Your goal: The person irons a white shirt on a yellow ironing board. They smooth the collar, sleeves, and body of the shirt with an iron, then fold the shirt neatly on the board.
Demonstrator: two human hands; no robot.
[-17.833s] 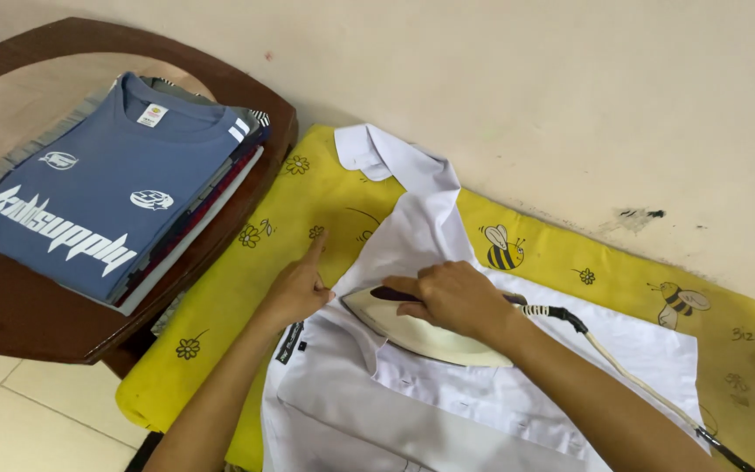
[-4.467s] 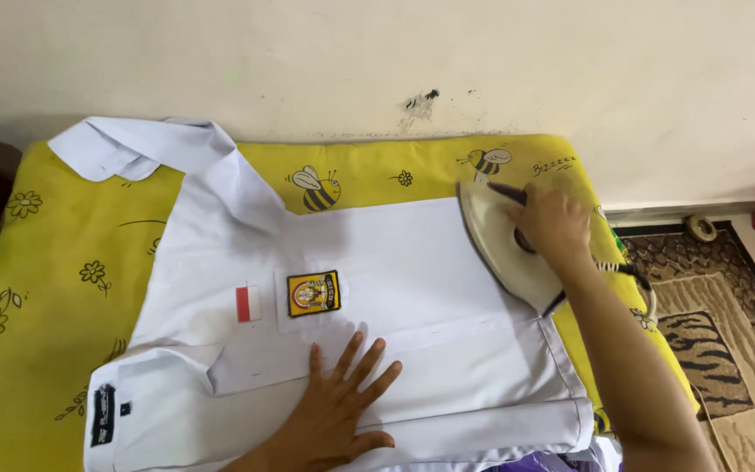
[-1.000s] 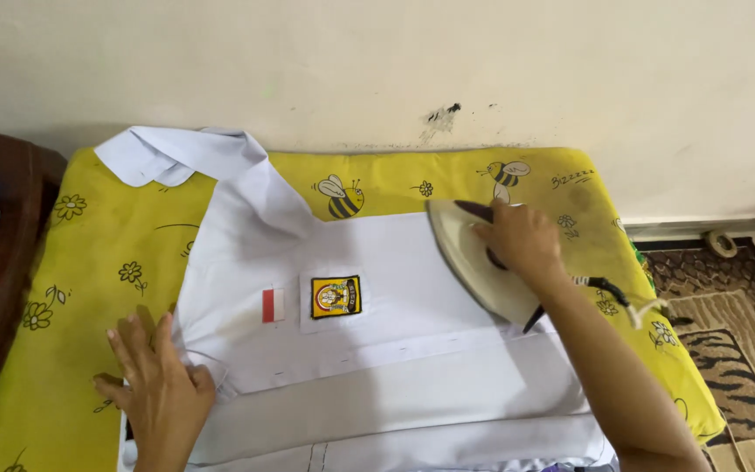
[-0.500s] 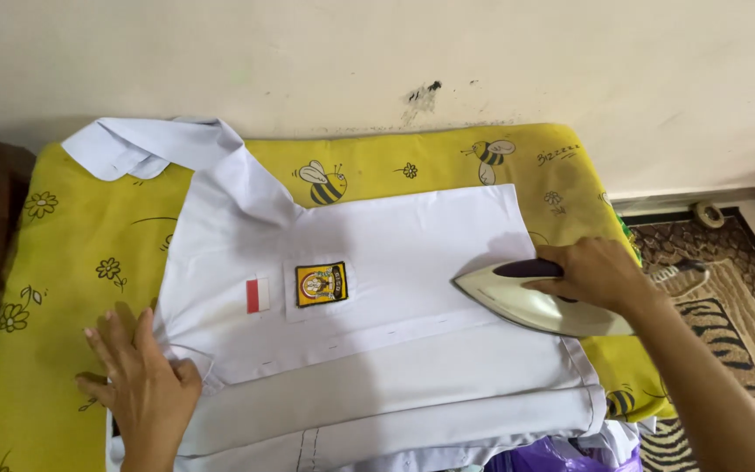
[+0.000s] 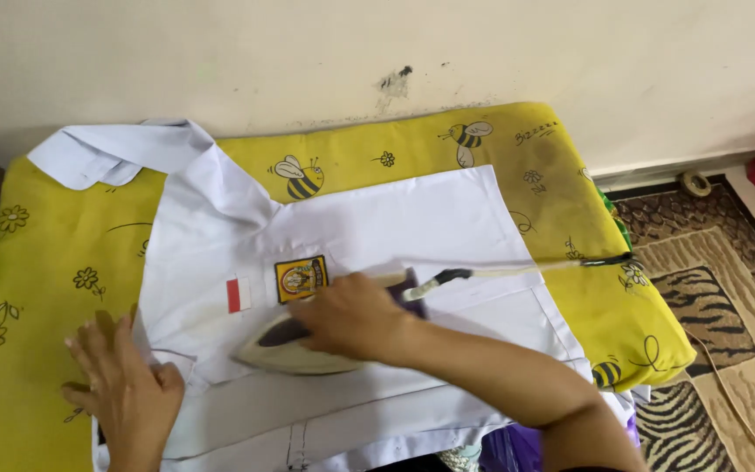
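Your left hand (image 5: 124,385) lies flat with the fingers spread, gripping nothing, pressing down the near-left edge of the white shirt (image 5: 377,227) where it meets the yellow bee-print cover (image 5: 63,236). The shirt is spread face up across that padded cover, its collar (image 5: 111,149) turned toward the far left corner and a red-and-white patch (image 5: 238,295) just beside a yellow badge (image 5: 301,278) on the chest.

Your right hand (image 5: 356,316) is closed around the handle of the iron (image 5: 294,345), which sits flat on the shirt just below the badge, its tip pointing toward your left hand. By the look of it, you are pressing the chest panel.

The iron's cord (image 5: 517,268) runs right across the cloth and off the cover's edge toward the patterned rug (image 5: 701,288). The next pass seems to call for keeping the cloth taut under your left palm and your fingers apart from the iron's tip.
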